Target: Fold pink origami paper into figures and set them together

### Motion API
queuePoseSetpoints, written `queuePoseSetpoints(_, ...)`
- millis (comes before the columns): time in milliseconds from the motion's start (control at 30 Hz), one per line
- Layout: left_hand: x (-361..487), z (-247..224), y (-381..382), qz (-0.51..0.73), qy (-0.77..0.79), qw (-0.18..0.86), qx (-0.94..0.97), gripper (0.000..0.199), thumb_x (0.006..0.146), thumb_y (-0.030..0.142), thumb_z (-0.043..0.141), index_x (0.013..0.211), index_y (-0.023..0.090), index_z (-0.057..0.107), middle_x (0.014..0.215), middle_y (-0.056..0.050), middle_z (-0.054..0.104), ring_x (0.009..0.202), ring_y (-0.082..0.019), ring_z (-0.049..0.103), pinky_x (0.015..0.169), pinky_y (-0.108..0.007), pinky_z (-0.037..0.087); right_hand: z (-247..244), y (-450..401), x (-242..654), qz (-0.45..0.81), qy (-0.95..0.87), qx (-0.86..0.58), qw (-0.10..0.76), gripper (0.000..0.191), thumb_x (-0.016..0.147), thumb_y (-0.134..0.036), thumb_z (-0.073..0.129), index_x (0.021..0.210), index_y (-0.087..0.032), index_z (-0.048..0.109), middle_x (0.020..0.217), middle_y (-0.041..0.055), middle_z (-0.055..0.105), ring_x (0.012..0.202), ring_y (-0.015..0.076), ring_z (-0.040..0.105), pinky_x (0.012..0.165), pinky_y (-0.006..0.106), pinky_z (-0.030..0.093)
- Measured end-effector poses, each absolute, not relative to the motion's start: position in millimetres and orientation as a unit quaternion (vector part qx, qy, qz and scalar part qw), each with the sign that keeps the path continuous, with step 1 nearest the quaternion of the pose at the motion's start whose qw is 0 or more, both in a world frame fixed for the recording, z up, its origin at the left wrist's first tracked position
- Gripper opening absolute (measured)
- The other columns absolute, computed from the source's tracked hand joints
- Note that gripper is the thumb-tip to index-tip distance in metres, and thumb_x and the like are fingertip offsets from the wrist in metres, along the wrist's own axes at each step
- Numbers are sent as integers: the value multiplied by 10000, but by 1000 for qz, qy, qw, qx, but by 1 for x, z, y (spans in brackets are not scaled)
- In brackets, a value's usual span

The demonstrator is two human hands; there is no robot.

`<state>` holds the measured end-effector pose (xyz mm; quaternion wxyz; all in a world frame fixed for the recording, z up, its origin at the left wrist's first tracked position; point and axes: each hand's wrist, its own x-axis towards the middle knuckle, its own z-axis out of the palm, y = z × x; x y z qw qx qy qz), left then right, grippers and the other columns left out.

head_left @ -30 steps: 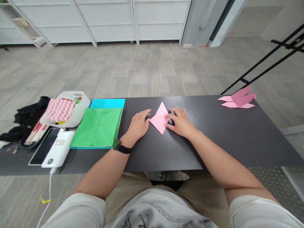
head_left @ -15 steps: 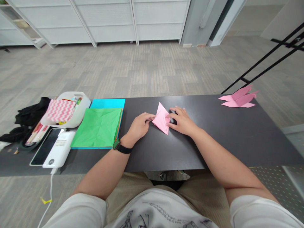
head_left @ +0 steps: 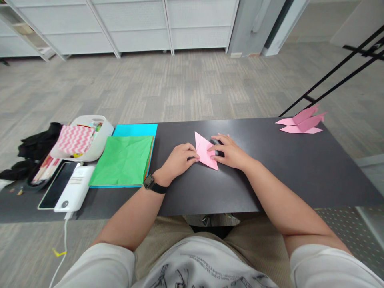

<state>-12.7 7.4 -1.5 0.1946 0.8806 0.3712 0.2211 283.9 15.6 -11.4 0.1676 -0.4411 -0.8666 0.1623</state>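
A folded piece of pink origami paper (head_left: 205, 152) lies on the dark table between my hands, with pointed ends toward the far left and the near right. My left hand (head_left: 183, 159) pinches its left edge between thumb and fingers. From the other side, my right hand (head_left: 229, 152) rests its fingertips on the paper's right part, its fingers spread. Layers under my fingertips are hidden.
Two pink folded paper birds (head_left: 303, 122) stand at the table's (head_left: 270, 188) far right. On the left lie green paper sheets (head_left: 124, 160) over blue ones, a white basket (head_left: 103, 138), a phone (head_left: 57, 188) and a cabled white power bank (head_left: 75, 190).
The pink paper has turned slightly anticlockwise, its far tip swinging left and its near tip right. My left fingers have closed onto its left edge.
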Motion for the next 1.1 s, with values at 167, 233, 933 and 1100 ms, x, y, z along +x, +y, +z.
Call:
queuePoseSetpoints(167, -12, 2, 7, 213, 381, 211, 875, 120, 1030, 307, 709, 1014, 270, 822, 1124, -37, 748, 1077, -231, 684, 1030, -441, 500, -12, 15, 281, 176, -878, -412, 167, 308, 922, -376, 832, 1230, -359, 825, 1644, 78, 510, 1619, 417, 374, 1313, 750, 213)
queuePoseSetpoints(233, -11, 2, 6, 218, 383, 216, 871, 122, 1029, 326, 709, 1008, 261, 810, 1144, -43, 737, 1107, -235, 676, 1055, -448, 491, -13, 14, 279, 177, -881, -406, 165, 330, 909, -385, 847, 1237, -357, 822, 1640, 81, 515, 1619, 420, 374, 1310, 757, 200)
queuePoseSetpoints(933, -13, -3, 8, 210, 413, 210, 861, 68, 1001, 302, 747, 996, 258, 799, 1250, -58, 720, 1224, -259, 659, 1151, -484, 468, -1, 8, 275, 194, -895, -377, 138, 407, 906, -405, 853, 1308, -372, 798, 1654, 80, 531, 1639, 407, 346, 1313, 751, 193)
queuePoseSetpoints(1100, -13, -6, 8, 213, 427, 205, 855, 85, 986, 329, 769, 985, 245, 770, 1254, -67, 703, 1220, -269, 647, 1147, -485, 478, -5, 12, 277, 182, -889, -388, 163, 462, 907, -383, 855, 1361, -365, 774, 1637, 90, 545, 1609, 388, 405, 1314, 711, 258)
